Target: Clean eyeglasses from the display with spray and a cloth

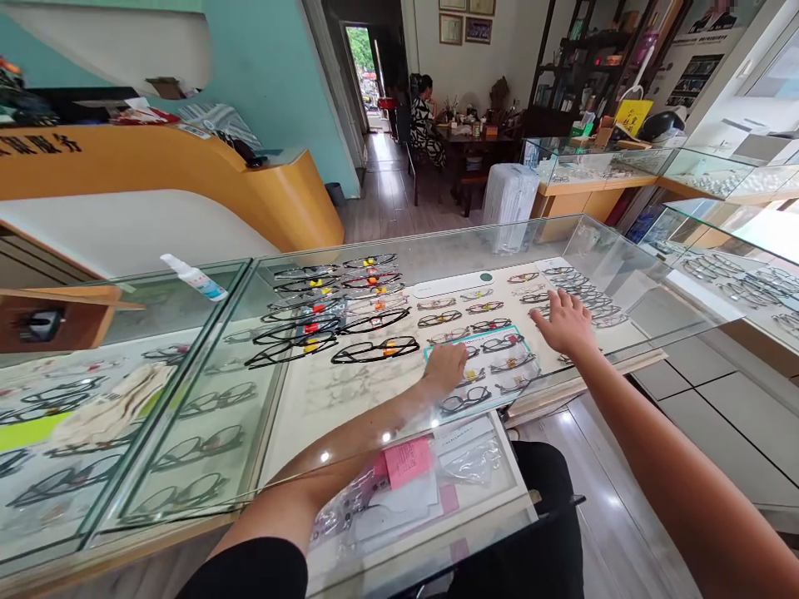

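Left hand point(444, 366) curled, seems to be pinching a pair of glasses point(503, 341) on the teal-edged tray point(430, 353) under the glass worktop point(349, 391); right hand point(565, 323) spread flat just right of it. Best lift frames by the bridge, clear of neighbouring pairs

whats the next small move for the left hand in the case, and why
Probably close the left hand on a frame in the teal-edged tray: it reaches under the glass top and rests at the tray's edge among the glasses, while the right hand lies flat and open over the white tray.
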A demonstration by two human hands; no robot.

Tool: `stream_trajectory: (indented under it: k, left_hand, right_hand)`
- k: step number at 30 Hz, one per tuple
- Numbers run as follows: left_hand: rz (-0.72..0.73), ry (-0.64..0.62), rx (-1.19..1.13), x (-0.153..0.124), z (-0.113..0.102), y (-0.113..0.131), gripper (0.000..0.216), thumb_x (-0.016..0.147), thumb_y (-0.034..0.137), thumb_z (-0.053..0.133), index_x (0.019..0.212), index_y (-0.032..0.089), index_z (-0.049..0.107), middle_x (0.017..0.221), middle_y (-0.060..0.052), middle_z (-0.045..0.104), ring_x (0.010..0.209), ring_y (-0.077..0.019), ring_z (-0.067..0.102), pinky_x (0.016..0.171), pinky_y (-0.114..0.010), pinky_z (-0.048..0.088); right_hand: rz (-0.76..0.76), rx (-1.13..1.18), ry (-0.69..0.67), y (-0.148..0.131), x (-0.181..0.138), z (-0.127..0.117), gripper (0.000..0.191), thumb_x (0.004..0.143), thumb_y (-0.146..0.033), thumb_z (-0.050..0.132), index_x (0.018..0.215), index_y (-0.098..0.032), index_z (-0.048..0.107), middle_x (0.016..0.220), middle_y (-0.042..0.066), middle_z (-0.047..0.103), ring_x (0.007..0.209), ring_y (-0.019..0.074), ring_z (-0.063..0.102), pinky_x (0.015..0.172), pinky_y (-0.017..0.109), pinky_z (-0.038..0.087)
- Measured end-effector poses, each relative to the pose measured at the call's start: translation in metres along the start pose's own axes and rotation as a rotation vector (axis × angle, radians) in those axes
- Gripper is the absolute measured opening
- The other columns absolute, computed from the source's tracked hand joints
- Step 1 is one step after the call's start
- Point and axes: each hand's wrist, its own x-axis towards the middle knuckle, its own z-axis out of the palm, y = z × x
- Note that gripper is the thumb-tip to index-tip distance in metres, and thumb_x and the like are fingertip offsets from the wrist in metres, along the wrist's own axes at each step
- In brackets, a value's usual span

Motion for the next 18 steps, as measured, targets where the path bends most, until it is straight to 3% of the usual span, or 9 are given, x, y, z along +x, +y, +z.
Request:
stream_trajectory:
  k: [4, 7, 10, 12, 15, 18]
  left_hand:
    - [0.037, -0.284, -0.072, -0.058, -0.008, 0.026, 0.045, 0.115, 0.048, 0.034, 0.086, 0.025, 0.059, 0.084, -0.009, 0.068, 0.08, -0.0265, 0.065, 0.074, -0.038, 0.043]
    - [0.087, -0.468, -0.148, -0.105, -0.025, 0.044, 0.052, 0.11, 0.056, 0.047, 0.069, 0.023, 0.046, 0.067, -0.002, 0.055, 0.064, -0.0201, 0.052, 0.063, -0.035, 0.035]
    - [0.104, -0.591, -0.243, -0.155, -0.058, 0.059, 0.055, 0.108, 0.056, 0.048, 0.065, 0.023, 0.038, 0.061, 0.0, 0.045, 0.06, -0.0185, 0.043, 0.061, -0.036, 0.032]
    - [0.111, -0.655, -0.366, -0.187, -0.088, 0.064, 0.05, 0.11, 0.055, 0.044, 0.071, 0.023, 0.041, 0.067, 0.0, 0.049, 0.065, -0.0188, 0.046, 0.064, -0.035, 0.035]
    - [0.15, -0.601, -0.434, -0.225, -0.14, 0.058, 0.043, 0.112, 0.055, 0.041, 0.083, 0.024, 0.049, 0.081, -0.001, 0.058, 0.075, -0.0191, 0.051, 0.071, -0.034, 0.04]
    - [0.056, -0.321, -0.233, -0.239, -0.184, 0.029, 0.049, 0.112, 0.06, 0.037, 0.08, 0.024, 0.046, 0.079, -0.001, 0.059, 0.074, -0.0201, 0.054, 0.072, -0.036, 0.04]
  right_hand:
    - [-0.011, 0.009, 0.017, 0.0, 0.002, 0.002, 0.086, 0.111, -0.064, 0.034, 0.178, -0.01, 0.037, 0.187, 0.021, 0.033, 0.171, 0.044, 0.03, 0.137, 0.06, 0.027]
    - [-0.007, 0.021, 0.027, 0.001, 0.002, 0.003, 0.084, 0.111, -0.063, 0.035, 0.176, -0.01, 0.04, 0.185, 0.022, 0.036, 0.17, 0.0436, 0.032, 0.136, 0.06, 0.028]
    - [-0.004, 0.046, 0.059, 0.004, -0.002, -0.002, 0.083, 0.11, -0.06, 0.04, 0.173, -0.007, 0.044, 0.184, 0.026, 0.036, 0.168, 0.0457, 0.033, 0.134, 0.06, 0.03]
    - [-0.009, 0.049, 0.119, -0.003, -0.011, -0.015, 0.08, 0.11, -0.055, 0.044, 0.17, -0.003, 0.046, 0.184, 0.028, 0.033, 0.168, 0.0476, 0.03, 0.134, 0.061, 0.029]
    - [-0.053, 0.096, 0.259, -0.048, -0.04, -0.05, 0.065, 0.109, -0.039, 0.049, 0.161, -0.002, 0.056, 0.182, 0.029, 0.035, 0.168, 0.0478, 0.029, 0.134, 0.064, 0.031]
    - [-0.358, 0.333, 0.325, -0.131, -0.093, -0.09, 0.043, 0.114, -0.034, 0.05, 0.144, -0.012, 0.071, 0.161, 0.025, 0.061, 0.15, 0.0401, 0.054, 0.128, 0.061, 0.046]
